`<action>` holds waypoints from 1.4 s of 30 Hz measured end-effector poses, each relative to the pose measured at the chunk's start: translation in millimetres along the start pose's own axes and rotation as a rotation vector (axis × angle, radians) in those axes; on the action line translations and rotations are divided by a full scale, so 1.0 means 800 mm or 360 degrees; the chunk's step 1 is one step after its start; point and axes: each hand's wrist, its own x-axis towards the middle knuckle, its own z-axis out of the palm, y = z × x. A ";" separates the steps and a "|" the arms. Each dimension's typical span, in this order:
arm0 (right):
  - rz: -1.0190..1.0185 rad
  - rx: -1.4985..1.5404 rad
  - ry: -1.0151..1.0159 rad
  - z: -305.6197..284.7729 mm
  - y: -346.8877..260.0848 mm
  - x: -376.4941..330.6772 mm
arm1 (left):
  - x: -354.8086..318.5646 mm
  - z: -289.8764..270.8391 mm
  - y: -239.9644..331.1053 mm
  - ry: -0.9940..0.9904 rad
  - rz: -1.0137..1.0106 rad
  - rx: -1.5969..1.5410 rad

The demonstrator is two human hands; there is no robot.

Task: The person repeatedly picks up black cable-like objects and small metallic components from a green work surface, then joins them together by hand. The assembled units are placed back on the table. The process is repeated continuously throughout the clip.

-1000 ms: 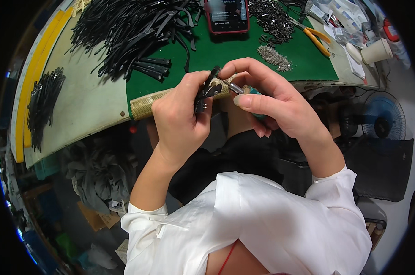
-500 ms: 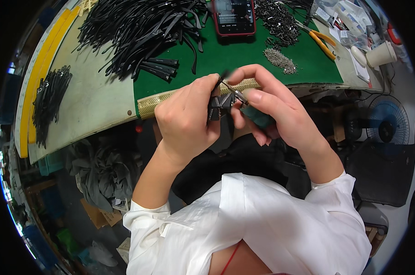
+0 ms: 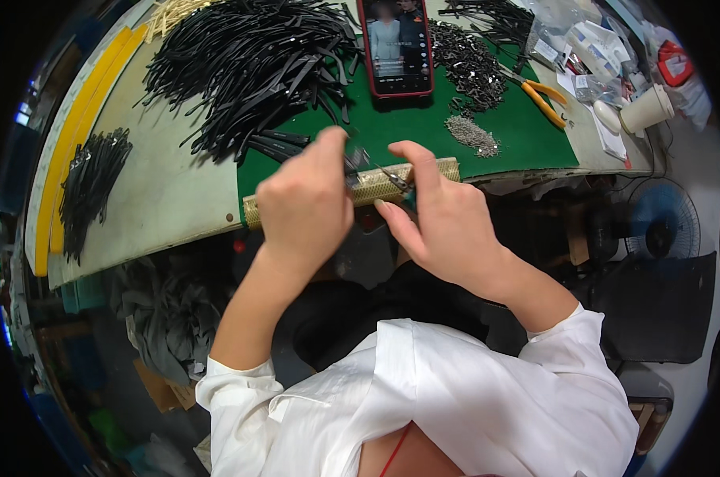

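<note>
lying near the desk's left edge is a small bunch of black strips [image 3: 90,187], and a big black pile [image 3: 253,67] fills the far middle. the left hand [image 3: 306,208] pinches a small dark piece [image 3: 354,161] over the front edge of the green mat [image 3: 423,119]. the right hand [image 3: 443,222] grips a thin tool [image 3: 395,180] touching that piece. orange pliers [image 3: 544,99] lie far right.
</note>
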 end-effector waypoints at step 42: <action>0.0249 -0.0449 -0.0629 -0.104 0.108 0.007 | 0.055 -0.025 -0.027 0.0161 0.0146 -0.0886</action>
